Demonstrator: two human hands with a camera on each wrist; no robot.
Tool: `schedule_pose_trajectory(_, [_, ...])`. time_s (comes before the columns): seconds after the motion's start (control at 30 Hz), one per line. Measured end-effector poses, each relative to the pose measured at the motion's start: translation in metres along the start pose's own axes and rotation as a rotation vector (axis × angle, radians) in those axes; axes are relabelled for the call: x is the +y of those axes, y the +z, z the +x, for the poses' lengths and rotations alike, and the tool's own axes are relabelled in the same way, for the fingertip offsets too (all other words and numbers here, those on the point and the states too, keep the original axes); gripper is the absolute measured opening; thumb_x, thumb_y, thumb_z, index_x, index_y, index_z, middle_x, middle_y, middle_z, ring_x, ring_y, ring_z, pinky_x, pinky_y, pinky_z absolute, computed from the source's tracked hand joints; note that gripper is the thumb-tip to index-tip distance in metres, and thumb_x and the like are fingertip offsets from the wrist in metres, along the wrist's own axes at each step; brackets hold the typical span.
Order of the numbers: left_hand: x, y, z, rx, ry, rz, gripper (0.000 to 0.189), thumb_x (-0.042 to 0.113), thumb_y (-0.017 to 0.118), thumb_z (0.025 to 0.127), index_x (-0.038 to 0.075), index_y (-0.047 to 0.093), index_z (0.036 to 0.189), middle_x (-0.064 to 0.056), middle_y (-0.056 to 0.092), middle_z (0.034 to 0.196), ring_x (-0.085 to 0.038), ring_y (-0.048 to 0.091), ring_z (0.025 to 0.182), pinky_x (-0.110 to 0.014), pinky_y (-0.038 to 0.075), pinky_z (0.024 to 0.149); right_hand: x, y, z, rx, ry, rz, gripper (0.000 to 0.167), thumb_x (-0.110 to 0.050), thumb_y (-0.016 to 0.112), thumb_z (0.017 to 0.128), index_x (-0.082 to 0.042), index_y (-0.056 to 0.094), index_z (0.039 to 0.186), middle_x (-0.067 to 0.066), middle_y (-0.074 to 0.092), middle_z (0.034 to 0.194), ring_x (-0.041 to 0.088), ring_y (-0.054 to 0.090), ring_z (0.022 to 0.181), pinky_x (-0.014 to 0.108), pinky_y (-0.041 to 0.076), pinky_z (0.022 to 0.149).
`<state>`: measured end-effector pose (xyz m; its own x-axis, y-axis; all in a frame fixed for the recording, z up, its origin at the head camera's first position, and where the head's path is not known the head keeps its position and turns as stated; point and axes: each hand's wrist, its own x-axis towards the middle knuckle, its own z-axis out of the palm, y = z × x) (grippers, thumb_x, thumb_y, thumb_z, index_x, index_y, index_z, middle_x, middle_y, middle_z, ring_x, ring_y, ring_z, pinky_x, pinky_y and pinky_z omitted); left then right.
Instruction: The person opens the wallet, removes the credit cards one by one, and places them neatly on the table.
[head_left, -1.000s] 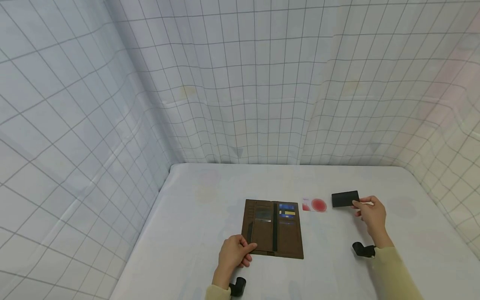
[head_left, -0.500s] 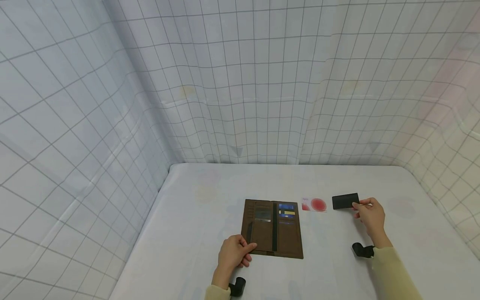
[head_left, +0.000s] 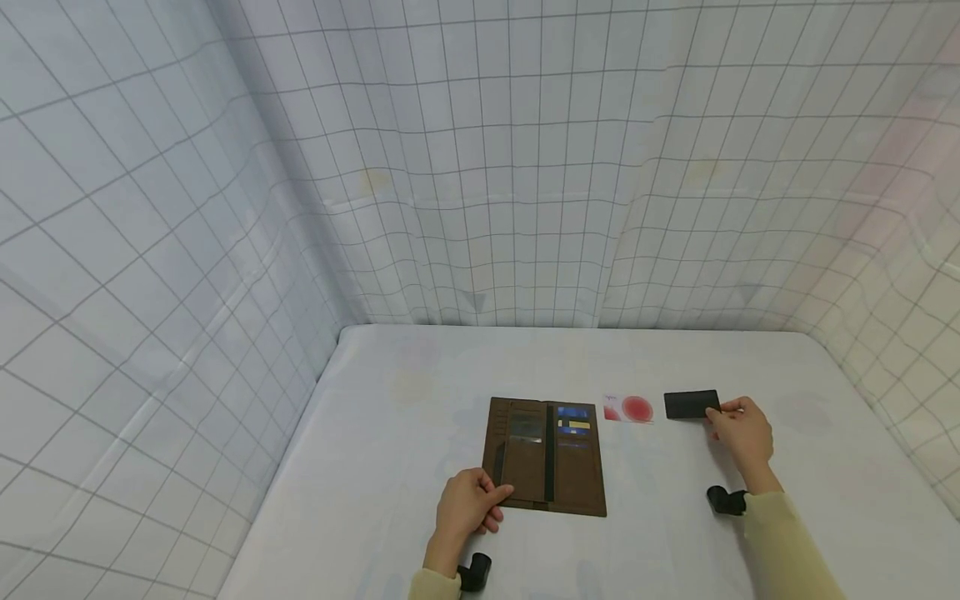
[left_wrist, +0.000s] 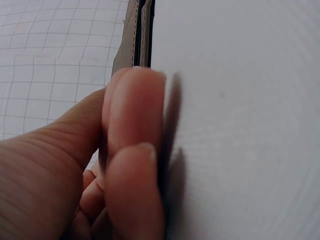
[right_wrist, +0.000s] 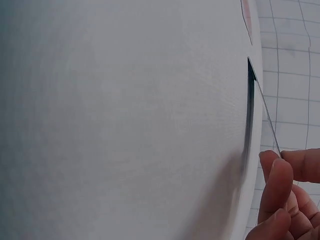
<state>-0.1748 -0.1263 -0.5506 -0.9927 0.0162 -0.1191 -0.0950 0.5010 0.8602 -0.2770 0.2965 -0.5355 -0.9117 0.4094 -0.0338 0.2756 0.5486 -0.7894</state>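
A brown long wallet (head_left: 576,479) lies spread flat on the white table, with blue cards (head_left: 573,412) in its right-hand slots. My left hand (head_left: 467,504) grips the wallet's near left corner, thumb on top and fingers curled at the edge; in the left wrist view those fingers hide most of the wallet. My right hand (head_left: 742,432) pinches a thin black card (head_left: 690,405) by its right end. Seen from the right wrist, the card slants, its pinched end raised and its far end close to the tabletop. Between wallet and black card lies a red-and-white card (head_left: 628,408).
The white tabletop (head_left: 390,450) is bounded by hanging grid-patterned sheets (head_left: 510,208) at the back and both sides. A small black device (head_left: 475,573) sits at the left wrist, and another black device (head_left: 726,500) at the right.
The black card has come down slightly toward the near side and turned a little level, still pinched in the right hand. The left hand and wallet have stayed put.
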Motion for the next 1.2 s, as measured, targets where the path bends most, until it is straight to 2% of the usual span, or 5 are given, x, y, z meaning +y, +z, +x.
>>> schedule_pose_trajectory(0.27, [0.0001, -0.0002, 0.0001, -0.003, 0.004, 0.002, 0.033, 0.032, 0.074, 0.084, 0.008, 0.055, 0.071, 0.005, 0.058, 0.047, -0.01, 0.056, 0.036, -0.026, 0.045, 0.036, 0.0044, -0.0044, 0.0029, -0.069, 0.0, -0.134, 0.036, -0.027, 0.059, 0.09, 0.004, 0.049, 0.104, 0.003, 0.061, 0.064, 0.02, 0.057, 0.058, 0.036, 0.035, 0.058])
schedule_pose_trajectory(0.63, [0.0015, -0.0014, -0.0001, -0.003, -0.004, -0.005, 0.033, 0.031, 0.074, 0.084, 0.008, 0.054, 0.071, 0.004, 0.058, 0.047, -0.01, 0.057, 0.037, -0.026, 0.045, 0.036, 0.0065, -0.0031, 0.0049, -0.124, 0.023, -0.165, 0.036, -0.027, 0.059, 0.09, 0.005, 0.048, 0.102, 0.0, 0.058, 0.056, 0.015, 0.055, 0.053, 0.034, 0.036, 0.058])
schedule_pose_trajectory(0.9, [0.0012, -0.0008, -0.0013, 0.0, -0.001, 0.001, 0.033, 0.031, 0.074, 0.084, 0.008, 0.054, 0.07, 0.005, 0.058, 0.047, -0.009, 0.056, 0.036, -0.025, 0.045, 0.036, 0.0046, -0.0051, 0.0051, -0.171, 0.044, -0.194, 0.036, -0.027, 0.058, 0.091, 0.006, 0.047, 0.102, 0.004, 0.059, 0.061, 0.021, 0.057, 0.06, 0.037, 0.036, 0.06])
schedule_pose_trajectory(1.2, [0.0031, -0.0005, -0.002, -0.001, 0.001, -0.003, 0.032, 0.031, 0.073, 0.084, 0.008, 0.055, 0.071, 0.005, 0.058, 0.047, -0.009, 0.056, 0.036, -0.025, 0.045, 0.036, 0.0039, -0.0058, 0.0085, -0.185, 0.011, -0.231, 0.037, -0.027, 0.056, 0.091, 0.007, 0.047, 0.101, 0.008, 0.058, 0.066, 0.024, 0.055, 0.063, 0.037, 0.037, 0.059])
